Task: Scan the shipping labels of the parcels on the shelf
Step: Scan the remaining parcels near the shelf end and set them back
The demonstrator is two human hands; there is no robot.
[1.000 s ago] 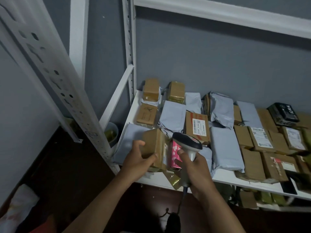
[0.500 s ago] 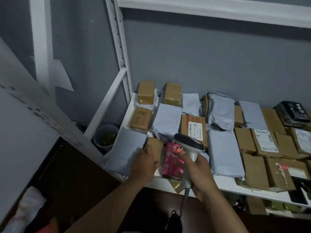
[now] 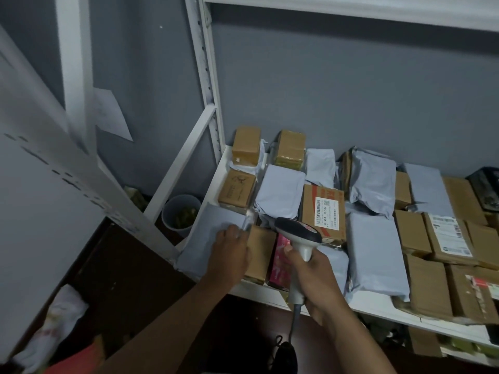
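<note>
Brown cartons and grey poly mailers cover the white shelf [image 3: 378, 306]. My left hand [image 3: 231, 255] lies on the grey mailer [image 3: 205, 238] at the front left corner, with its fingers curled at the mailer's right edge, beside a small brown box [image 3: 260, 255] lying flat. My right hand [image 3: 316, 282] grips the handle of a corded barcode scanner [image 3: 297, 234]. The scanner head hangs over a pink parcel [image 3: 279, 263] and points toward the left hand. Just behind it sits a carton with a white barcode label [image 3: 325, 213] facing up.
A perforated white upright [image 3: 208, 76] and a diagonal brace [image 3: 183, 163] frame the shelf's left end. A grey bucket [image 3: 181, 214] stands on the floor below it. Another white upright [image 3: 81, 184] slants close on my left. More parcels fill a lower shelf [image 3: 421, 344].
My left hand set the small brown box down flat and shifted left onto the grey mailer. The scanner stayed over the pink parcel. The view swung right and closer.
</note>
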